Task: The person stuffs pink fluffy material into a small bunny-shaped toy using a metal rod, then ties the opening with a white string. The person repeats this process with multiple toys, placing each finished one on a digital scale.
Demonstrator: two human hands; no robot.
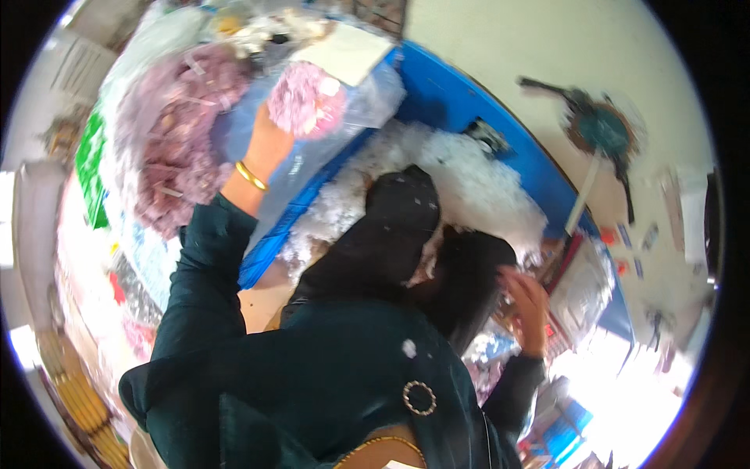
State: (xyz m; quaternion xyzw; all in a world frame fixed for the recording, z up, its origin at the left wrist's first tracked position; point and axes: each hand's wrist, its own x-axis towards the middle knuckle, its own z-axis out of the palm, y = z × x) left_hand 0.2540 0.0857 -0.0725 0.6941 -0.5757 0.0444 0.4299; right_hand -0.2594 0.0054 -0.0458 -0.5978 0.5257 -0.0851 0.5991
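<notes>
A fuzzy pink plush piece [301,98] is grasped by the left hand [270,139], with the fingers tucked behind and beneath it; a small white patch is shown on its right side. To the left of this grip, room is taken up by a heap of mauve-pink plush pieces [183,144] wrapped in clear plastic, its near side coming close to the wrist, where a gold bangle [251,177] is worn. Just beyond the grip, a cream sheet [344,53] is laid with its lower edge near the held piece. To the right of the grip, a crumpled clear plastic sheet [379,95] is spread, and below it a bright blue edge [275,238] is run slantwise.

Past that edge, the space is filled with loose white stuffing [476,176], bounded on the far right by a tall blue panel [441,82]. Pale floor [476,35] is seen outside the panel. Well apart from the grip, the right hand [527,305] is held beside the black-clothed knee [473,273], its fingers loosely bent and blurred; whether anything is gripped there cannot be told. To its right, a clear plastic packet [584,289] is placed near the panel.
</notes>
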